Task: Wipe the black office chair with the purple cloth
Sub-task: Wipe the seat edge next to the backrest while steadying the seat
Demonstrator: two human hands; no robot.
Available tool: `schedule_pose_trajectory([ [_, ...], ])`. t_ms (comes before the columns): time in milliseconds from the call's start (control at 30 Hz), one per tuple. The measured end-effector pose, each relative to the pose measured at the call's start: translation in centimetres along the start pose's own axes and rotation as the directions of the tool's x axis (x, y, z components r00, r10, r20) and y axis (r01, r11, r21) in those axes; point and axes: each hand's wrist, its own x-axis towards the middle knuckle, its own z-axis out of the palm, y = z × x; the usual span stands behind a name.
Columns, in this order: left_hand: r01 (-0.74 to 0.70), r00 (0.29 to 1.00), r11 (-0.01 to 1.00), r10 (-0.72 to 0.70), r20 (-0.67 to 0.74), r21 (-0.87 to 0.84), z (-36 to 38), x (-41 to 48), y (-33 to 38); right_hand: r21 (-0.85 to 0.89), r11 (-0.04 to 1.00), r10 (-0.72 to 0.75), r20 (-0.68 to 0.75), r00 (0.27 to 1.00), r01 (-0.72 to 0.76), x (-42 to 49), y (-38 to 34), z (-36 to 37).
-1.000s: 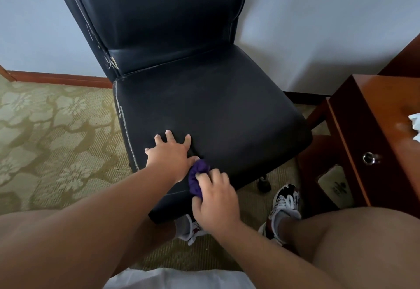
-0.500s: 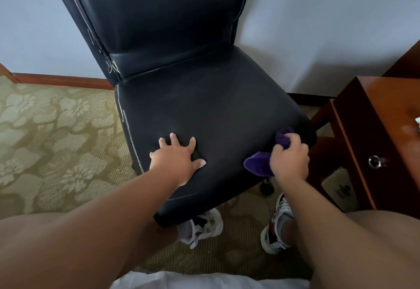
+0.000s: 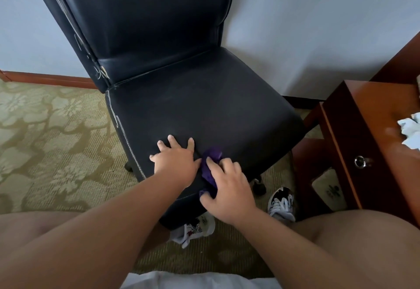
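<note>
Purple cloth point(image 3: 211, 155) gripped by curled right hand point(image 3: 227, 194).

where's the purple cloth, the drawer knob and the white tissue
purple cloth point(image 3: 212, 154), head view, bunched upper fold
drawer knob point(image 3: 361, 162), head view, its round metal face
white tissue point(image 3: 410, 129), head view, middle of the crumpled wad

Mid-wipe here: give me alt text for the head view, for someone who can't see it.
A person's right hand holds a bunched purple cloth against the front edge of a black chair seat, while the left hand rests flat beside it, fingers spread. A wooden cabinet with crumpled tissue on top stands to the right.
</note>
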Motion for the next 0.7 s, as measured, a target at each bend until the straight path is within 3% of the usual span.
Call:
schedule_pose_trajectory([
  [133, -0.048, 0.999, 0.999, 0.048, -0.025, -0.013, -0.6, -0.4, -1.3, 0.091, 0.996, 0.000, 0.032, 1.000, -0.002, 0.8, 2.2, -1.0],
  [333, -0.218, 0.976, 0.975, 0.218, 0.012, 0.043, -0.9, -0.7, -4.4, 0.279, 0.922, 0.310, -0.123, 0.943, -0.267, 0.7, 4.6, -0.4],
  [467, -0.215, 0.976, 0.974, 0.213, 0.034, 0.070, -0.4, -1.0, -3.1, 0.475, 0.786, 0.483, -0.071, 0.873, -0.396, -0.1, 2.6, 0.4],
  [533, -0.203, 0.979, 0.977, 0.200, 0.045, 0.066, -0.5, -1.2, -2.2, 0.423, 0.827, 0.431, -0.056, 0.900, -0.370, -1.5, 0.8, 0.8],
  [700, -0.198, 0.979, 0.978, 0.195, 0.053, 0.072, -0.8, -1.5, -1.1, 0.190, 0.973, 0.140, -0.031, 0.990, -0.132, -4.3, -3.6, 2.4],
])
